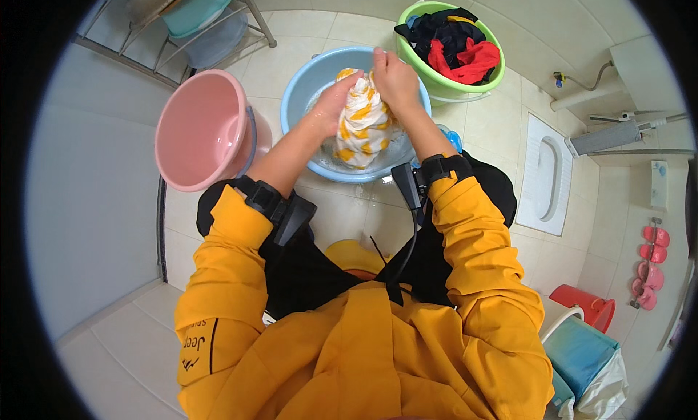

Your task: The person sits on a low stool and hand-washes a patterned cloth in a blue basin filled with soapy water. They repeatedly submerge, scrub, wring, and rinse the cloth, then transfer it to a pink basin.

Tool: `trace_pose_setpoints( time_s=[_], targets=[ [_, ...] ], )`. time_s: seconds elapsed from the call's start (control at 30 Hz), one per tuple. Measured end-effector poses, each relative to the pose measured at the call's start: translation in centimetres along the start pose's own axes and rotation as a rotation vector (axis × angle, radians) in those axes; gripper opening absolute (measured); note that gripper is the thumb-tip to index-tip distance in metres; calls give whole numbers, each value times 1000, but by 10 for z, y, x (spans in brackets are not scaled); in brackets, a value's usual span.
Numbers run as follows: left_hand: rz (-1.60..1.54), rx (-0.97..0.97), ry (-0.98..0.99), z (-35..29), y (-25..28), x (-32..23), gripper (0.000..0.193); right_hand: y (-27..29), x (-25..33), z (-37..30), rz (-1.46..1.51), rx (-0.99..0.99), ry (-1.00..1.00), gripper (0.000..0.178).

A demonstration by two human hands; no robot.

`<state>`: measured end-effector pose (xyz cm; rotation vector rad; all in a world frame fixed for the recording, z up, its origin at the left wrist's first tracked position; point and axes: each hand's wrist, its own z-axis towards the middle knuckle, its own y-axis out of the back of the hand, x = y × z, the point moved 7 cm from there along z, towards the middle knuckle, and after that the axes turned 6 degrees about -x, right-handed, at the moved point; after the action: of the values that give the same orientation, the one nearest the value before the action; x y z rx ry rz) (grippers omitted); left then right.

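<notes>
Fingers grip cloth (yellow-white) over 1 basin.

At twelve o'clock, the cloth probably hides part of the left hand; near eleven, the rack is cut off.

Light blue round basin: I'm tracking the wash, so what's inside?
Water shows inside the basin. A white, yellow-patterned cloth, held by the left hand and right hand, covers the middle; anything beneath is hidden.

The pale tiled floor holds a white oblong squat toilet near its right edge, a grey metal rack by its far-left corner.
</notes>
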<state>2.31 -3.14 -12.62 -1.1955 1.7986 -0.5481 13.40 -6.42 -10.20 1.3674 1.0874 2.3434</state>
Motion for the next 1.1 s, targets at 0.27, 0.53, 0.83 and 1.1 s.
trace_pose_setpoints(
  time_s=[0.27, 0.53, 0.83, 1.1],
  targets=[
    [1898, -392, -841, -27, 11, -59, 89, -29, 14, -29, 755, 781, -545, 51],
    [495, -96, -516, -31, 24, -67, 35, -22, 22, -45, 783, 1154, -74, 48],
    [150, -127, -402, -43, 48, -82, 37, -14, -29, -7, 1187, 676, -343, 28],
    [-167, 70, -80, 0, 25, -15, 30, 21, 38, -7, 1079, 67, -201, 23]
  ],
)
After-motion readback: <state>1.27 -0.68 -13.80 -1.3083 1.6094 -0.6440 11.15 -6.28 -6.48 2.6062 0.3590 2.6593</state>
